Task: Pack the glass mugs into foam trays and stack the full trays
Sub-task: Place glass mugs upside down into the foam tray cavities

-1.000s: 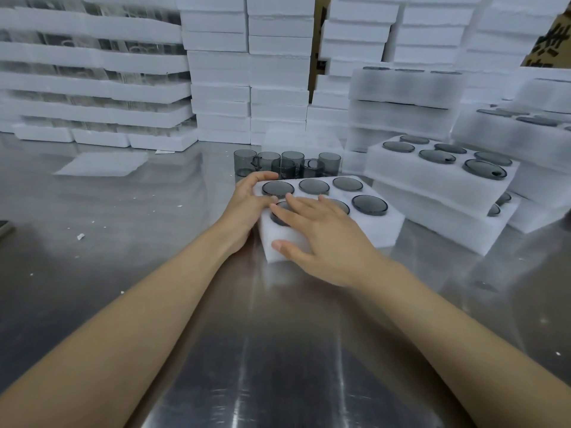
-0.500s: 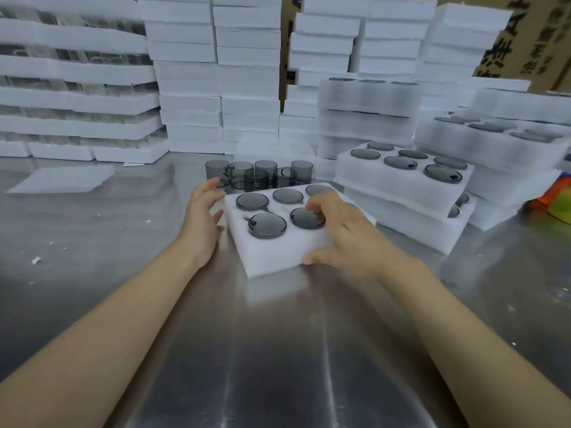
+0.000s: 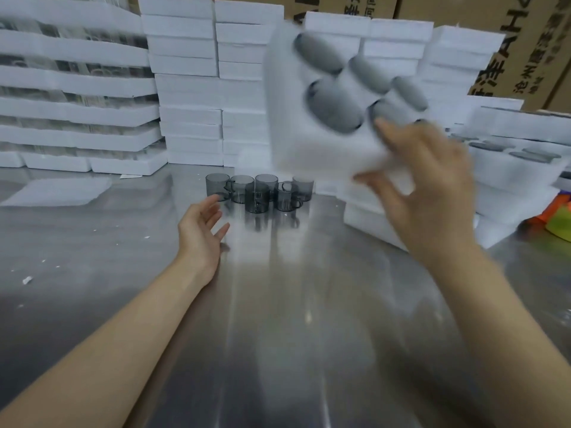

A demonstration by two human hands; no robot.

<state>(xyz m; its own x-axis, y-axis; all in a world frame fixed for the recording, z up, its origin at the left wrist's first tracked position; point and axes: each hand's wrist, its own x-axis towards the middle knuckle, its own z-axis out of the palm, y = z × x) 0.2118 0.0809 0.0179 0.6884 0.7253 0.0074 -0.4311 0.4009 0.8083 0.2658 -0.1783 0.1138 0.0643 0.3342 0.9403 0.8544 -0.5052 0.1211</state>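
Bright even light, steel table (image 3: 293,319) glare, motion blur upper right

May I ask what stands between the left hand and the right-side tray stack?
Head view: the loose glass mugs stand between left hand and tray stack, on the table.

A brushed steel table (image 3: 278,335) fills the lower view, its surface streaked with reflections. Small white crumbs (image 3: 27,280) lie scattered on the table's left part. Behind the table, to the far right, stand brown cardboard boxes (image 3: 525,41) printed with black characters. At the table's right edge sits an orange, green and purple object (image 3: 556,217), partly cut off.
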